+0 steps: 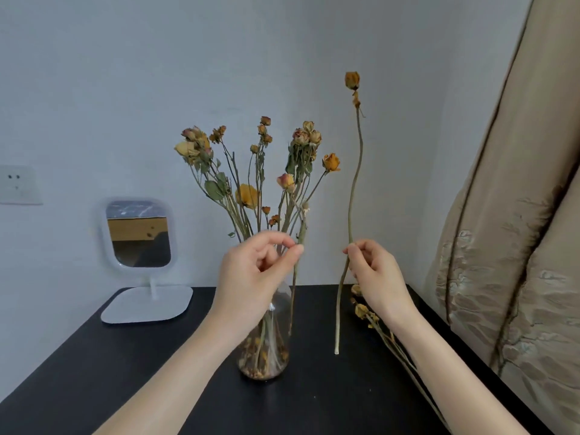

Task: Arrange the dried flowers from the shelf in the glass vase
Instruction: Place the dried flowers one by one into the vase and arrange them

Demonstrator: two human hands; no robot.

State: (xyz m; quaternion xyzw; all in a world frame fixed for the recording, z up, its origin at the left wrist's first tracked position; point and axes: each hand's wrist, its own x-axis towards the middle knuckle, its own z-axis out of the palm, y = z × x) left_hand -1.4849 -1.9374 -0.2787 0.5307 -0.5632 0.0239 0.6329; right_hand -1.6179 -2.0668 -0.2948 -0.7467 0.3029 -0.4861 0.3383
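A glass vase (276, 356) stands mid-table with several dried roses (251, 171) fanning out of it. My left hand (251, 277) is in front of the vase neck, thumb and forefinger pinched on a pale stem (302, 227) at the bunch's right side. My right hand (376, 274) holds a long single dried rose (356, 171) upright to the right of the vase; its orange head is well above the bunch and its cut end hangs just over the table. More dried flowers (364, 312) lie on the table, partly hidden behind my right wrist.
The black table (157, 365) stands against a pale wall. A white stand mirror (138, 237) sits at the back left, a wall socket (15, 183) further left. A beige curtain (518, 246) hangs close along the table's right edge.
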